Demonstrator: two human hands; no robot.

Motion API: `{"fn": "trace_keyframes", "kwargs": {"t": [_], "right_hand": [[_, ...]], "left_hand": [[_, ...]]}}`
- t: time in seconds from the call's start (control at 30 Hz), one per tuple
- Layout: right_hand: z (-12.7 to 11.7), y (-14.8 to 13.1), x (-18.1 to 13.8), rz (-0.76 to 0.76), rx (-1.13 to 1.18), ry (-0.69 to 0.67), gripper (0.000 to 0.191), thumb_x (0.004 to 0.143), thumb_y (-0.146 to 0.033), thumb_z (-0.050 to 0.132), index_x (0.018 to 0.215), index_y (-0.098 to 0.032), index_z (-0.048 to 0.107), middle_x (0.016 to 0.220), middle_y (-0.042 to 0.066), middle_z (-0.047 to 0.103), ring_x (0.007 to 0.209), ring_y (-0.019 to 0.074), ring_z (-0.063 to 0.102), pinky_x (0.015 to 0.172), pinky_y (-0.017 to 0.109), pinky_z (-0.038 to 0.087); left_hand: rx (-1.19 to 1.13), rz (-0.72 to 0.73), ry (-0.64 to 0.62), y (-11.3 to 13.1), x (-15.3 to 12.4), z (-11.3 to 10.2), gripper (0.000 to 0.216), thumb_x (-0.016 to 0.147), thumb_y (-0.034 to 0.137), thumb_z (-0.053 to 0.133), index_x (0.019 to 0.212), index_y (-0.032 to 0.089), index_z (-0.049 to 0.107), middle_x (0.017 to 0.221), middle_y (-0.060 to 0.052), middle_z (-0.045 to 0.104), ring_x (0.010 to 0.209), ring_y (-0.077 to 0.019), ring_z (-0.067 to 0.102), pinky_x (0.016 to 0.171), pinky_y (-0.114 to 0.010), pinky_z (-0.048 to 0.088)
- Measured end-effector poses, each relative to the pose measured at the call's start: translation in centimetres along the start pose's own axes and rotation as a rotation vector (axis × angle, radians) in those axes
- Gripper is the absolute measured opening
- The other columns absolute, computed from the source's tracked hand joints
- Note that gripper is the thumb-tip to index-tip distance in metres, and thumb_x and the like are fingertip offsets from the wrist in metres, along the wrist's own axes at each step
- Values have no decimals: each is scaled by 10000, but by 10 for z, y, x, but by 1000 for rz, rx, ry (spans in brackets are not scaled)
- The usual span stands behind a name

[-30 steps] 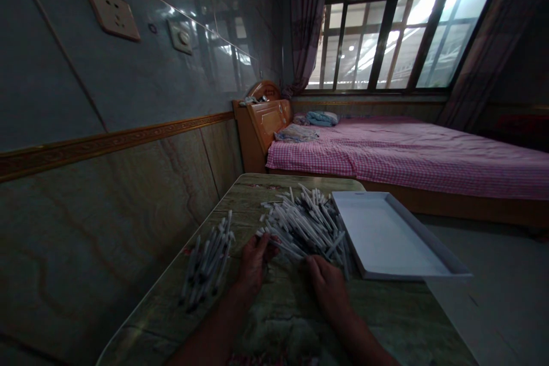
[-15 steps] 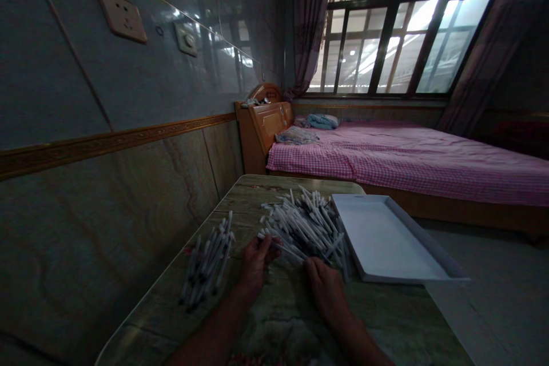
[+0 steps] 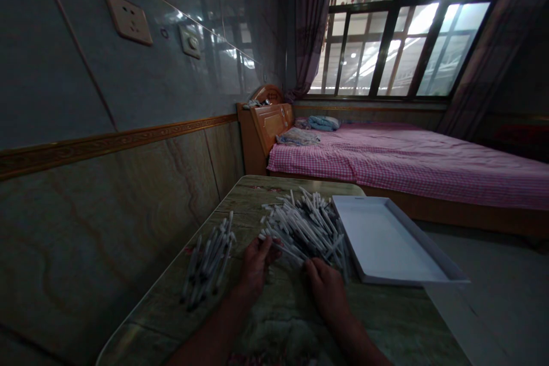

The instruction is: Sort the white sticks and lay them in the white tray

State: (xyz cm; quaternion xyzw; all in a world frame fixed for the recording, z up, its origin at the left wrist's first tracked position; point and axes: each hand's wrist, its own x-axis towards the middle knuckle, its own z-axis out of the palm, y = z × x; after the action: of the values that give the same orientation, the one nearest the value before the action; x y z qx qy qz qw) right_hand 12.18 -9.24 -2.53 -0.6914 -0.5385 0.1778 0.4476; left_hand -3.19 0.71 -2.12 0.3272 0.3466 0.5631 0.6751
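Between my two hands a slim pen (image 3: pixel 286 251) with a pale, translucent barrel lies slantwise. My left hand (image 3: pixel 256 261) pinches its left end between thumb and fingers. At its other end my right hand (image 3: pixel 323 281) is closed, fingertips curled round it and partly hidden. Just beyond the hands spreads a large loose heap of similar pens (image 3: pixel 302 222), pointing many ways. A smaller bunch of pens (image 3: pixel 209 263) rests left of my left hand, roughly lined up, with dark ends toward me.
A shallow white tray (image 3: pixel 386 234) stands right of the heap, overhanging the edge of the green marbled table (image 3: pixel 274 323). Behind the table is a bed (image 3: pixel 386 154) with a pink checked sheet. A tiled wall (image 3: pixel 163 194) runs along the left.
Both hands keep almost the same place and grip on the pen. The view has shifted very slightly; the heap, bunch and tray look unchanged.
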Motion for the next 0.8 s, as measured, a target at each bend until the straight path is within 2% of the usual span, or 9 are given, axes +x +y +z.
{"fn": "trace_keyframes", "kwargs": {"t": [0.17, 0.33, 0.4, 0.57, 0.7, 0.8], "right_hand": [[-2, 0, -1, 0, 69, 2, 324, 880, -468, 500, 861, -208, 692, 788, 48, 729, 745, 215, 675, 662, 276, 452], [-1, -1, -2, 8, 45, -1, 479, 952, -519, 340, 702, -223, 620, 643, 25, 658, 620, 193, 629, 580, 270, 404], [-1, 0, -2, 11, 35, -4, 469, 940, -523, 368, 696, -220, 629, 651, 29, 668, 630, 198, 639, 583, 268, 407], [-3, 0, -2, -5, 99, 20, 359, 885, -500, 485, 895, -218, 706, 816, 40, 745, 762, 211, 686, 668, 257, 467], [-1, -1, -1, 11, 76, 15, 481, 937, -540, 362, 733, -226, 664, 670, 26, 696, 623, 187, 646, 574, 250, 430], [1, 3, -1, 8, 43, 25, 467, 921, -541, 386, 710, -228, 663, 633, 26, 681, 597, 192, 644, 559, 256, 420]], "left_hand": [[0, -3, 4, 0, -1, 1, 495, 499, 473, 905, 787, 157, 658, 732, -22, 749, 642, -159, 715, 583, -234, 570], [-26, -5, 0, -2, 2, -2, 472, 522, 460, 902, 796, 160, 661, 742, -19, 750, 662, -154, 718, 586, -221, 567], [-33, -5, -3, -3, 2, -2, 471, 522, 457, 904, 791, 159, 659, 741, -19, 750, 658, -151, 716, 587, -221, 570], [-38, -18, 10, 0, 0, 1, 512, 471, 467, 919, 787, 152, 665, 722, -20, 747, 642, -158, 712, 576, -232, 572], [-34, -17, 16, 2, -1, 2, 491, 478, 454, 919, 765, 148, 663, 729, -29, 749, 647, -162, 713, 577, -237, 572], [-14, -17, 9, 0, -1, 1, 480, 495, 462, 910, 760, 146, 666, 739, -36, 753, 665, -169, 719, 590, -244, 576]]}}
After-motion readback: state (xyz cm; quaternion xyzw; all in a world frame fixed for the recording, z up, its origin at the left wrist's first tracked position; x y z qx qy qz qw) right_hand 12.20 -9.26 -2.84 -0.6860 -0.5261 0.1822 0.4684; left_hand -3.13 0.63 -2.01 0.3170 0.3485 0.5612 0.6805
